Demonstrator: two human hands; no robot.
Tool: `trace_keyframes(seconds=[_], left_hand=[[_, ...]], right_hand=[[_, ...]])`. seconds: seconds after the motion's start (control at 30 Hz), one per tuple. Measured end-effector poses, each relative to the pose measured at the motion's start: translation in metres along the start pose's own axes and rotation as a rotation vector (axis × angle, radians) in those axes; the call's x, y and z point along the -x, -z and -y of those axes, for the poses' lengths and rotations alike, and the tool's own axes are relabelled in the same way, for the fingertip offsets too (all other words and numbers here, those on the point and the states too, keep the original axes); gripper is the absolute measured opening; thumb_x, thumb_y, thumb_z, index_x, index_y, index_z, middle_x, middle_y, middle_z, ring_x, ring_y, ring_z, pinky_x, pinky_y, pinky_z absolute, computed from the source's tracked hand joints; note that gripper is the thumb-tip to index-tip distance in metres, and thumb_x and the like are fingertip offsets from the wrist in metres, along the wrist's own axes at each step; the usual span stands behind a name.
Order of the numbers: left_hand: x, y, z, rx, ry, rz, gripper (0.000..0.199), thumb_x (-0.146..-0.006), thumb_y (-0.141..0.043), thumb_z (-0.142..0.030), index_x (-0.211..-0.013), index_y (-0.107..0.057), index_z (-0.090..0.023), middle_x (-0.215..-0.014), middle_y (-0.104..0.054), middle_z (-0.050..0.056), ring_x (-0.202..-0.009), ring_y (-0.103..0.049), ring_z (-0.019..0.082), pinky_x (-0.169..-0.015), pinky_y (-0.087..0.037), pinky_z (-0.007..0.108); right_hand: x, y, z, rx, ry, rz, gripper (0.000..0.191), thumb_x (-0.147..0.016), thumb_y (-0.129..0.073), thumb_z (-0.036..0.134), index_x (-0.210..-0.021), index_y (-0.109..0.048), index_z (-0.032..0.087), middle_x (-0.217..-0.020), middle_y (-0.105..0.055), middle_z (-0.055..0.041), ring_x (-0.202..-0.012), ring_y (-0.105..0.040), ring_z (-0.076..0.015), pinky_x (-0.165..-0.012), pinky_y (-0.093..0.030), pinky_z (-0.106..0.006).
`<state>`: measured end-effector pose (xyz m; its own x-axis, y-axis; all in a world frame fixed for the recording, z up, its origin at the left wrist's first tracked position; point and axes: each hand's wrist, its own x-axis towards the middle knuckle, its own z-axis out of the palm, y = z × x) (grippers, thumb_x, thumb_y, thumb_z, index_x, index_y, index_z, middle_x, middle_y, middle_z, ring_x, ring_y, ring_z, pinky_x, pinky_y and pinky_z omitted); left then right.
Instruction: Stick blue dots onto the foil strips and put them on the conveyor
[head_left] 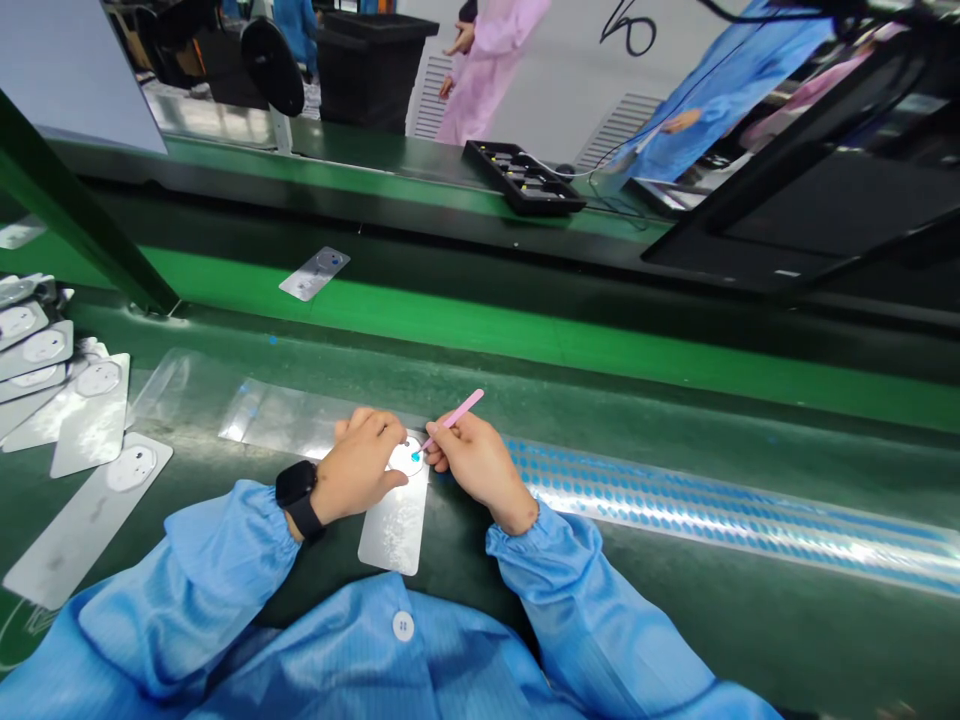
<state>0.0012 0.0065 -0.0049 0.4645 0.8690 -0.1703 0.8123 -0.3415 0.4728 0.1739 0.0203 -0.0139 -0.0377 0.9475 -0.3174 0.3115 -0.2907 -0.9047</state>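
A flat silver metal plate (392, 528) with a white round area at its top lies on the green table in front of me. My left hand (361, 462), a black watch on its wrist, holds the plate's upper left, with fingers bent over the round area. Pink tweezers (463, 409) are pinched in my right hand (477, 460). Their tip meets a small blue sticker dot (415, 457) on the round area. Just right of that hand stretches a clear sheet of blue dots (675, 500).
Several similar plates (94, 415) are heaped at the left, and one plate (315, 273) lies on the green ledge ahead. Clear film (274, 420) is left of my hands. A black tray (525, 180) sits on the far bench, with people in pink (491, 70) and blue beyond.
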Motion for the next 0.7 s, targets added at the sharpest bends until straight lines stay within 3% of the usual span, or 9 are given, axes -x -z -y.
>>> trace_keyframes(seconds=[0.37, 0.7], left_hand=[[0.002, -0.002, 0.001, -0.039, -0.015, 0.012, 0.029, -0.079, -0.067, -0.023, -0.107, -0.061, -0.025, -0.127, -0.05, 0.007, -0.119, -0.038, 0.029, -0.091, -0.035, 0.044], [0.004, -0.002, 0.001, -0.084, -0.045, 0.009, 0.024, -0.081, -0.064, -0.026, -0.103, -0.069, -0.035, -0.128, -0.049, 0.006, -0.119, -0.036, 0.033, -0.09, -0.032, 0.049]], right_hand=[[0.007, -0.001, 0.01, 0.063, 0.012, -0.034, 0.013, -0.082, -0.055, 0.022, -0.07, -0.055, 0.02, -0.057, -0.064, 0.0009, -0.047, -0.06, -0.0129, -0.046, -0.05, -0.023], [0.004, -0.001, -0.004, 0.106, 0.096, -0.02, 0.012, -0.083, -0.054, 0.031, -0.076, -0.055, 0.021, -0.059, -0.063, -0.0003, -0.05, -0.061, -0.016, -0.05, -0.051, -0.027]])
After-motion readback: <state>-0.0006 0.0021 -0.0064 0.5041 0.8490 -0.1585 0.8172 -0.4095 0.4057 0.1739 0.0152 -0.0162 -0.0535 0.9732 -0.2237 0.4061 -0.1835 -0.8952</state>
